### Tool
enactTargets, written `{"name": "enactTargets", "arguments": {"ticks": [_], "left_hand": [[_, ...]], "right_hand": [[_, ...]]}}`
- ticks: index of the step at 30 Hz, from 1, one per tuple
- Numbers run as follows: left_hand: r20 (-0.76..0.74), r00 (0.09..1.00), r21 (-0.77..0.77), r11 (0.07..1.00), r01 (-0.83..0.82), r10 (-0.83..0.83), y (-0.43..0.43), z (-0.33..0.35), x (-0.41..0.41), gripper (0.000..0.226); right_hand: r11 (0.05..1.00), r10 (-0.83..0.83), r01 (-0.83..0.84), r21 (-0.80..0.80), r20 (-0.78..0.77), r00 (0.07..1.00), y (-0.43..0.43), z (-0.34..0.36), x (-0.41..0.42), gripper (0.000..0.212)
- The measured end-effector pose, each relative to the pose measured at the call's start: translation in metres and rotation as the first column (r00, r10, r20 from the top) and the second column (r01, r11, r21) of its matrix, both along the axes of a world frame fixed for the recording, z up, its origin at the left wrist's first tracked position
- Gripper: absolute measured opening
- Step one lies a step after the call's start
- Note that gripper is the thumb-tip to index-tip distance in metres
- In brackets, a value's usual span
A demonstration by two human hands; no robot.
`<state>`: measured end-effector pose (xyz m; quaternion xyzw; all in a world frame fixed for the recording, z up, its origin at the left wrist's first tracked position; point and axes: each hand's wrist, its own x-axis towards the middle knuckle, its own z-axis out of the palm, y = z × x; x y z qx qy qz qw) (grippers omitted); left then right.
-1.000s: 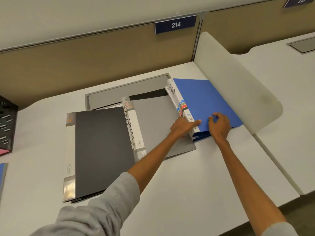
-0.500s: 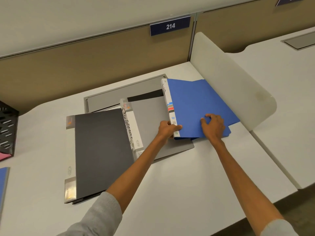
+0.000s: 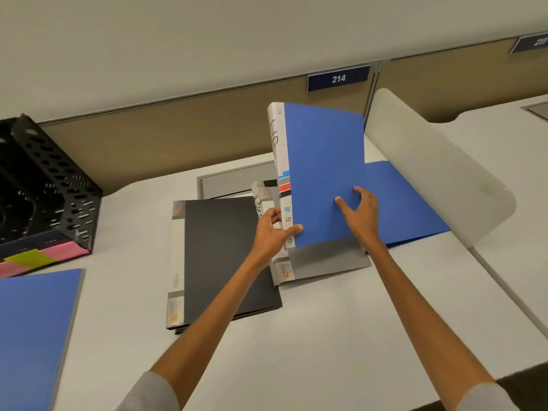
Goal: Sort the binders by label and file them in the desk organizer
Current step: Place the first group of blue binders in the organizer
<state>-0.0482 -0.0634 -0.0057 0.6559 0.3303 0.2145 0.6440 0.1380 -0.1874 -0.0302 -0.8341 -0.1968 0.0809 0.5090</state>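
A blue binder (image 3: 323, 161) with a white labelled spine is raised almost upright above the desk. My left hand (image 3: 272, 232) grips its spine near the bottom corner. My right hand (image 3: 361, 212) presses on its front cover with fingers spread. Under it lies a grey binder (image 3: 326, 262), and a second blue binder (image 3: 406, 200) lies flat to the right. A black binder (image 3: 222, 256) lies flat to the left of these. The black perforated desk organizer (image 3: 44, 185) stands at the far left.
A blue folder (image 3: 32, 336) lies at the near left edge. Pink and yellow sheets (image 3: 38, 259) stick out under the organizer. A translucent divider (image 3: 439, 167) borders the desk on the right. A partition with a 214 sign (image 3: 338, 78) runs behind.
Both hands lifted the top blue binder from flat on the pile to nearly upright, uncovering a second blue binder. The view swung left, bringing the organizer into sight.
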Motion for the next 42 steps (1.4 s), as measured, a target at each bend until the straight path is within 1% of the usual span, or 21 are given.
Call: {"name": "enactTargets", "arguments": {"ticks": [4,9,14,17,21,24,27,30,32,35,38,40,42], "left_hand": [[0.052,0.998,0.038,0.998,-0.045,0.043,0.023,0.014,-0.036,0.059],[0.054,0.986,0.177,0.97,-0.168,0.161,0.055,0.027,-0.095,0.058],[0.055,0.967,0.205,0.945,-0.253,0.247,0.092,0.036,-0.163,0.057],[0.103,0.958,0.189,0.94,-0.284,0.269,0.115,0.043,-0.215,0.055],[0.147,0.94,0.22,0.917,-0.333,0.307,0.144,0.045,-0.288,0.048],[0.137,0.92,0.318,0.864,-0.391,0.366,0.158,0.044,-0.329,0.047],[0.124,0.887,0.424,0.785,-0.452,0.444,0.165,0.04,-0.361,0.049],[0.096,0.859,0.504,0.719,-0.478,0.503,0.167,0.032,-0.387,0.047],[0.087,0.85,0.521,0.703,-0.484,0.52,0.167,0.026,-0.402,0.045],[0.087,0.819,0.551,0.658,-0.513,0.566,0.166,0.019,-0.42,0.044],[0.111,0.782,0.579,0.6,-0.552,0.613,0.165,0.016,-0.432,0.043],[0.128,0.756,0.578,0.571,-0.583,0.643,0.165,0.016,-0.436,0.043],[0.142,0.722,0.567,0.542,-0.62,0.677,0.165,0.017,-0.439,0.044]], "right_hand": [[0.997,0.062,-0.063,0.044,0.024,0.998,0.041,0.025,-0.034,0.064],[0.98,0.172,-0.177,0.09,0.06,0.983,0.096,0.05,-0.089,0.065],[0.943,0.298,-0.303,0.138,0.057,0.953,0.157,0.074,-0.155,0.068],[0.93,0.323,-0.328,0.164,0.056,0.945,0.183,0.086,-0.183,0.076],[0.94,0.306,-0.307,0.146,0.03,0.952,0.202,0.104,-0.211,0.098],[0.922,0.339,-0.36,0.142,0.155,0.928,0.218,0.12,-0.245,0.107],[0.836,0.437,-0.504,0.216,0.293,0.85,0.241,0.142,-0.3,0.104],[0.721,0.545,-0.615,0.319,0.286,0.788,0.263,0.165,-0.356,0.096],[0.684,0.558,-0.627,0.374,0.285,0.779,0.277,0.179,-0.383,0.091],[0.693,0.524,-0.616,0.375,0.324,0.787,0.293,0.203,-0.409,0.09],[0.721,0.537,-0.64,0.265,0.37,0.758,0.308,0.218,-0.427,0.09],[0.737,0.547,-0.65,0.182,0.403,0.733,0.316,0.224,-0.441,0.084],[0.742,0.528,-0.651,0.158,0.46,0.714,0.321,0.228,-0.454,0.072]]}}
